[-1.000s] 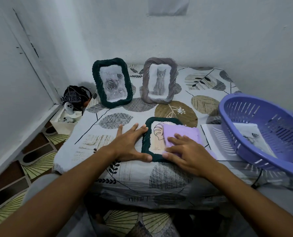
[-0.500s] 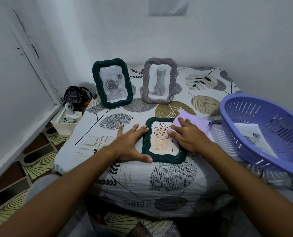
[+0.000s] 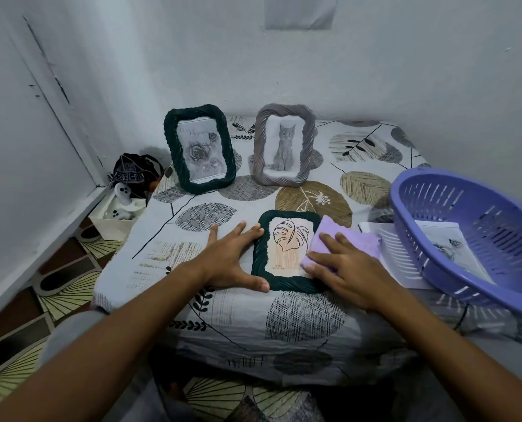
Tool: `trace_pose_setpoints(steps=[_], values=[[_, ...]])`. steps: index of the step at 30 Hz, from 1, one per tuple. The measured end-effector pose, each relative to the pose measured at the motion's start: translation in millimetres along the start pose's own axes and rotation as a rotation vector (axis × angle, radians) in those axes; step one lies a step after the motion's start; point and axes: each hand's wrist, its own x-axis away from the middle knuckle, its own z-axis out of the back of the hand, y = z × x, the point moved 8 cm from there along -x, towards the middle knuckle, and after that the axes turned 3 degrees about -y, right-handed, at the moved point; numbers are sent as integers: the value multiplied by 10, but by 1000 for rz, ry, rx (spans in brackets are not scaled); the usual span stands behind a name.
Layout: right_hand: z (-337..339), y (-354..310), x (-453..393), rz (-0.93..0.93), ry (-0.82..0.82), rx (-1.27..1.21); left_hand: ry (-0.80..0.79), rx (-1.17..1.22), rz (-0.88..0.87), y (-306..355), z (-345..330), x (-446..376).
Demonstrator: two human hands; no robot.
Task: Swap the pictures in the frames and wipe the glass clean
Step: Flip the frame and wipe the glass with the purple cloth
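Purple basket point(image 3: 479, 239) cut off at right edge; cloth point(image 3: 345, 242) hides frame's point(image 3: 261, 257) right side.

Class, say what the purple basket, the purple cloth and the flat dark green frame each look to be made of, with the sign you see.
Purple basket: moulded plastic, slotted walls, slight sheen.
Purple cloth: soft matte fabric, probably microfibre; it creases under the right hand.
Flat dark green frame: rope-like twisted ridges, possibly moulded resin or woven fibre.

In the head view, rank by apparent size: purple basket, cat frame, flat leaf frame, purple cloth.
1. Purple slotted plastic basket, though nearest.
2. Grey twisted frame with the cat picture and dark green flat frame with the leaf drawing: alike, unranked.
3. Purple wiping cloth, partly covered.
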Motion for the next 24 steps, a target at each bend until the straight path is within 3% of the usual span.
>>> trace_pose_setpoints(steps=[5, 11, 17, 21, 24], values=[[47, 59, -337, -94, -44, 64, -2, -7, 4, -7, -2, -17], [-95, -125, -32, 69, -142, 37, 5, -1, -2, -6, 0, -8], [-119, -22, 114, 25, -235, 113, 1, 3, -8, 5, 8, -2], [108, -84, 116, 27, -131, 53, 1, 13, -7, 13, 15, 6], [400, -114, 119, 51, 17, -173, -11, 53, 15, 13, 50, -2]])
